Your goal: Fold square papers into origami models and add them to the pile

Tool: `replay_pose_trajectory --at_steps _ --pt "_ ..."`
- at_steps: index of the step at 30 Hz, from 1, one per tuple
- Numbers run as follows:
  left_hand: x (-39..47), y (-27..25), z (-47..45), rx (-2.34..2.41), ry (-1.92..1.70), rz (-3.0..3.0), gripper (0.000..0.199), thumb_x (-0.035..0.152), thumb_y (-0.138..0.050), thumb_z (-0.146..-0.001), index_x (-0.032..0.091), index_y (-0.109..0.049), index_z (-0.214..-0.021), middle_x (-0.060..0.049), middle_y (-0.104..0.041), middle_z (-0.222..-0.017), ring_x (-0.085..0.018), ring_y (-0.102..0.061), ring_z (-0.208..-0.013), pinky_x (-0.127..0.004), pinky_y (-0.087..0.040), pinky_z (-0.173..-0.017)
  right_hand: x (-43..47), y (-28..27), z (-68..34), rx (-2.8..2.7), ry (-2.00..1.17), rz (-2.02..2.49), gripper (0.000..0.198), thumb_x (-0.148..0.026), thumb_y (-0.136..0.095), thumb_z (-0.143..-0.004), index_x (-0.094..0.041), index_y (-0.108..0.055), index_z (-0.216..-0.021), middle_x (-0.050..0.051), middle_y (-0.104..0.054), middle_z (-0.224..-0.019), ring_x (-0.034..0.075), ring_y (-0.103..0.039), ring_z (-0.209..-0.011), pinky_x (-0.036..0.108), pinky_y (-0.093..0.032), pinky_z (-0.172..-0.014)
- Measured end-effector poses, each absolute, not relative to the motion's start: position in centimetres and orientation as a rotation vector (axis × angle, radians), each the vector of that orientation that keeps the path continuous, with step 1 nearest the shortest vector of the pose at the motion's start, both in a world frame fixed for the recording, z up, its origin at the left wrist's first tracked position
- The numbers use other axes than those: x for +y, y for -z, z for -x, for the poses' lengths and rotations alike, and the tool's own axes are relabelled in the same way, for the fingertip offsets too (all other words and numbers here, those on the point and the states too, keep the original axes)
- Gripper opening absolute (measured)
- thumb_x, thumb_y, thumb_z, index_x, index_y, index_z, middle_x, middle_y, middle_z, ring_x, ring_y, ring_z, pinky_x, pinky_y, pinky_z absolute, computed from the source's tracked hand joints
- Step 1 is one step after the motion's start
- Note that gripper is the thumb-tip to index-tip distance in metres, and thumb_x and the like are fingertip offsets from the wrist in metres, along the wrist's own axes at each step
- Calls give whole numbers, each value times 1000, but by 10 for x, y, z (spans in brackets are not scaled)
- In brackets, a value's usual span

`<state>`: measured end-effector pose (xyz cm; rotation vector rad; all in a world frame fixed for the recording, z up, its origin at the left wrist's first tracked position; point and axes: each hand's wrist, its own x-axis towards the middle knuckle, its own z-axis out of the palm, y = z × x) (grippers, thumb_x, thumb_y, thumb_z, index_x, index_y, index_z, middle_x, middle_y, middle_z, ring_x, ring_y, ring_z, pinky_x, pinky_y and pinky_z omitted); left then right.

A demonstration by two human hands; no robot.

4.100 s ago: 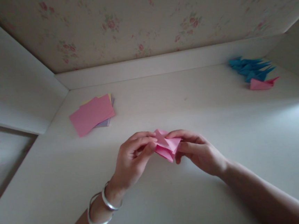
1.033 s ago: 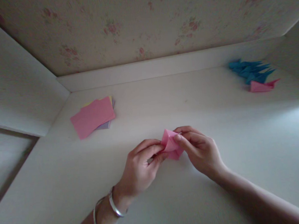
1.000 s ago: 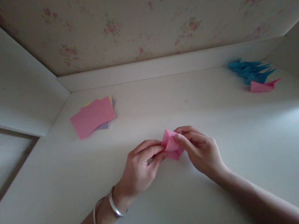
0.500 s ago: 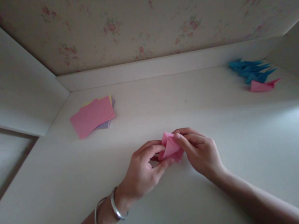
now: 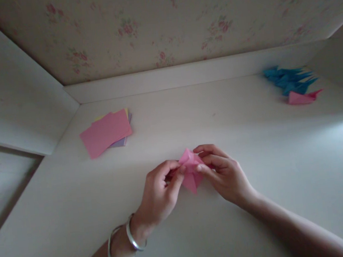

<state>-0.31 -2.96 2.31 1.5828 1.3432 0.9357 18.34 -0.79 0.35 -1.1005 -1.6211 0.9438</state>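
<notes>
A small piece of folded pink origami paper (image 5: 193, 177) is held between both hands near the middle of the white table. My left hand (image 5: 161, 189) pinches its left side, thumb on the front face and fingers behind. On the right side, my right hand (image 5: 223, 172) grips it the same way, with the thumb low on the front. A point of the paper sticks up at the top and another points down toward me. The fingertips behind the paper are partly hidden. Two silver bangles (image 5: 132, 234) circle my left wrist.
Loose pink sheets (image 5: 106, 134), with yellow and purple ones beneath, lie at the back left of the white table (image 5: 171, 124). Several blue folded paper figures (image 5: 293, 78) and one pink folded figure (image 5: 302, 97) sit at the back right. A flowered wall (image 5: 139, 31) rises behind.
The pink paper has turned and been spread more symmetrically, with a point now facing down. My left thumb has moved up from its lower edge onto its front; my right thumb has shifted lower.
</notes>
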Motion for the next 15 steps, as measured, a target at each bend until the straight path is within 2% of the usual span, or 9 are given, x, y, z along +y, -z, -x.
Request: replay_pose_trajectory --at_steps 5,9,11,13,15 --pt "-30 -22 3 1366 -957 -1670 19 30 -56 -97 17 -69 -94 -3 -71 -79 -12 -62 -66 -20 -48 -59 -8 -4 -184 -1654 -881 1094 20 -29 -67 -90 -20 -72 -73 8 -65 -102 17 -65 -94 22 -54 -68" --pt "-31 -22 4 1268 -941 -1749 17 26 -56 -96 18 -67 -106 -7 -71 -104 -15 -67 -85 -24 -55 -72 -8 -5 -182 -1648 -800 1157 23 -26 -65 -91 -20 -72 -71 6 -66 -92 15 -66 -83 22 -52 -63" --pt "-30 -22 4 1182 -914 -1772 23 25 -62 -92 18 -66 -114 -9 -67 -117 -17 -67 -95 -25 -57 -76 -8 -5 -181 -1638 -774 1169 24 -25 -64 -92 -19 -71 -70 6 -67 -90 14 -66 -80 22 -51 -62" --pt "-28 -21 4 1134 -894 -1804 30 25 -69 -88 19 -67 -117 -10 -66 -119 -19 -65 -102 -27 -58 -81 -9 -7 -181 -1642 -753 1154 24 -24 -64 -91 -19 -70 -68 6 -67 -90 14 -66 -80 23 -52 -64" --pt "-26 -21 3 1118 -885 -1833 25 23 -71 -86 19 -72 -111 -9 -67 -115 -20 -65 -103 -29 -57 -86 -10 -9 -181 -1661 -732 1126 23 -22 -65 -90 -19 -70 -68 6 -67 -89 15 -65 -80 24 -52 -66"
